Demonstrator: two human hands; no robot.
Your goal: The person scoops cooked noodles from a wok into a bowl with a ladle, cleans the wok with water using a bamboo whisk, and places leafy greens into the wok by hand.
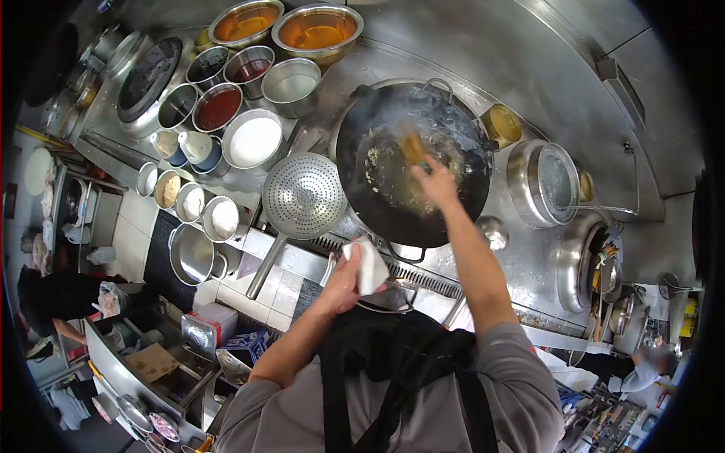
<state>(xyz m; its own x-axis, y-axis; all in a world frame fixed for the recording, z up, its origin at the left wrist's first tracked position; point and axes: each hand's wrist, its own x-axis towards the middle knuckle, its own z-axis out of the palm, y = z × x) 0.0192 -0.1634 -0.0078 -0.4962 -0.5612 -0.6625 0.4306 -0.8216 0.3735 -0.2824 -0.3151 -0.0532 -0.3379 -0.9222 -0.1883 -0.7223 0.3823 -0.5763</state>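
Observation:
My right hand (436, 183) is closed around a bamboo wok brush (412, 146), somewhat blurred, its tan bristles down in the black wok (370, 208). Pale bits and murky liquid lie in the wok's bowl, and steam rises from its far side. Near the front edge of the stove, my left hand (343, 283) grips a folded white cloth (371, 266). The cloth is close to the wok's near handle (408, 257); whether they touch I cannot tell. Left of the wok rests a large perforated strainer (305, 195), its long handle pointing toward me.
Steel bowls of orange liquid (317, 34) and pots of sauces, one with white contents (255, 140), stand at the back left. A lidless steel pot (555, 177) sits right of the wok beside a thin water pipe (604, 208). Other people are at the far left and far right.

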